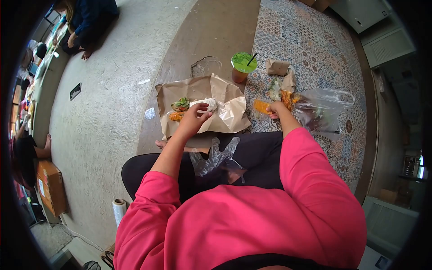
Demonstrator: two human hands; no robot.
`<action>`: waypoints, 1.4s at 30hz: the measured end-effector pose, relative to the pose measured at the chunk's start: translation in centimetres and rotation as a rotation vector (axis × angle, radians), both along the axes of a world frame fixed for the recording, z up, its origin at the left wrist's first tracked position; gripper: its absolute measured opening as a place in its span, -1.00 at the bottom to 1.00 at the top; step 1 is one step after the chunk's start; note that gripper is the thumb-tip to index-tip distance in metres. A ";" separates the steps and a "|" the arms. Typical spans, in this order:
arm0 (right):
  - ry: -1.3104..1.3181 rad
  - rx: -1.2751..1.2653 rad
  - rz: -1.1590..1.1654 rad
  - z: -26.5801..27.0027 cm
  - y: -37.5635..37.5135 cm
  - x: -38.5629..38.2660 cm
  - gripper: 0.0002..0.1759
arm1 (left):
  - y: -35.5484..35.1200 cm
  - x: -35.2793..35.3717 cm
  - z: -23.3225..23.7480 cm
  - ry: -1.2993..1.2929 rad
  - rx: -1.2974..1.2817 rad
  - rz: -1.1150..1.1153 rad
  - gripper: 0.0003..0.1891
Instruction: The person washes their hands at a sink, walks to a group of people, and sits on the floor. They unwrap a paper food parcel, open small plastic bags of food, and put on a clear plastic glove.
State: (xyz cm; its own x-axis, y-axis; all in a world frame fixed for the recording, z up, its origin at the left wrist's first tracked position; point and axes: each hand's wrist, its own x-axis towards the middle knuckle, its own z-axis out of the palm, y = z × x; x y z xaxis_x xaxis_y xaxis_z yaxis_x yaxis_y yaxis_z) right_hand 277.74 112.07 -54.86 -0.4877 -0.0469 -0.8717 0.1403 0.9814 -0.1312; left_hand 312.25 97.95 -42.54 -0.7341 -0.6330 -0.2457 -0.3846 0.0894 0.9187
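Observation:
On the spread brown paper (177, 89) lies a mound of white rice (210, 104). My left hand (197, 118) is over the near side of the rice, its fingers curved and apart, with nothing visible in them. Left of that hand are a small heap of sliced vegetables (181, 104) and some orange food (176, 116). To the right, past the paper's edge, my right hand (278, 109) grips an orange fried piece of food (261, 107) that looks breaded. Beyond it are more orange pieces (286, 98) and a clear bag of pale green food (274, 89).
A drink cup with a green lid (244, 63) and black straw stands behind the paper. A clear plastic bag (321, 110) lies on the patterned mat at right. Clear plastic gloves (215, 157) rest on my lap. A phone (75, 91) and another person (92, 22) are at left.

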 end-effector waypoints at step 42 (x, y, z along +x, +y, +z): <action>-0.890 -1.491 -0.586 26.6 1.4 27.0 -0.70 | 11.4 6.3 17.3 0.133 -1.145 0.248 -0.53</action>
State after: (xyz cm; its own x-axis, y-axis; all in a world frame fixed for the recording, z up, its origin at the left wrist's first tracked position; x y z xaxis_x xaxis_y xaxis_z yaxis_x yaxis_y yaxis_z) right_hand 304.71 113.43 -28.23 -0.1945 -0.9493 -0.2469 0.8905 -0.0653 -0.4504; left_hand 318.58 109.33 -25.21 -0.5370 -0.5636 0.6277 -0.4145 0.8243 0.3855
